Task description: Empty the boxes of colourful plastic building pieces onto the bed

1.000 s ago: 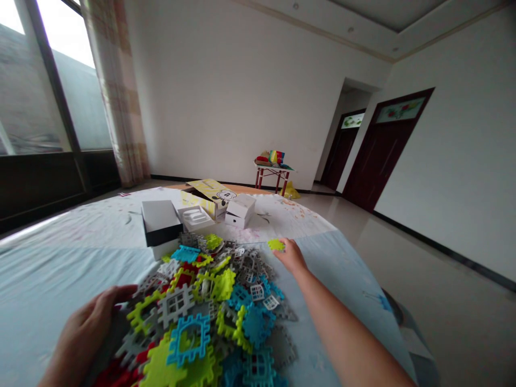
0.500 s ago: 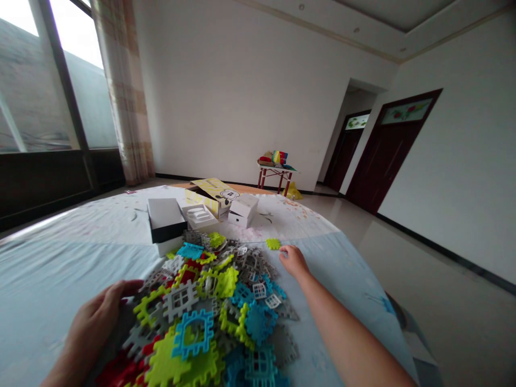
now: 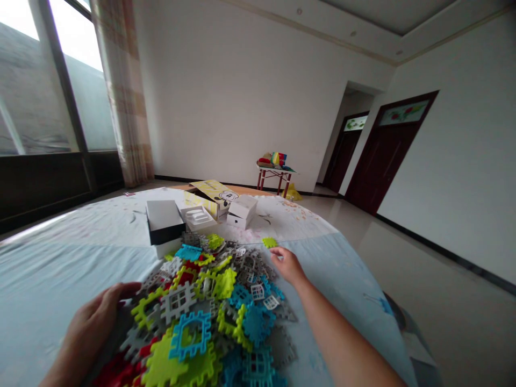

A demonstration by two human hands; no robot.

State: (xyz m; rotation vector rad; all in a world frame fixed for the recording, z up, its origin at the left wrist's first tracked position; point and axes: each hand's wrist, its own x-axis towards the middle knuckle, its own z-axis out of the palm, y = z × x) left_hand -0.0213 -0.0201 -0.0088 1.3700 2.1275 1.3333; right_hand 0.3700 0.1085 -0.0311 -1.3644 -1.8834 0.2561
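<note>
A heap of interlocking plastic building tiles in green, blue, grey and red spreads over the tablecloth in front of me, including a blue frame tile (image 3: pixel 176 346) and a grey window tile (image 3: pixel 178 302). My left hand (image 3: pixel 97 312) rests open at the heap's left side, fingers stretched toward the grey pieces. Beyond the heap's right side, my right hand (image 3: pixel 288 265) has its fingers loosely bent, thumb and forefinger slightly apart. Its fingertips are at the near right edge of a single green tile (image 3: pixel 269 242) lying flat; whether they touch it is hard to tell.
Behind the heap stand a black-and-white box (image 3: pixel 165 217), a white tray (image 3: pixel 198 217), a small white box (image 3: pixel 242 211) and a yellow cartoon carton (image 3: pixel 213 193). The round table's cloth (image 3: pixel 342 290) extends on both sides. A small side table (image 3: pixel 276 171) stands by the wall.
My right hand has moved a little left, closer to the single green tile, which has shifted slightly left and away from me. My left hand stays in place.
</note>
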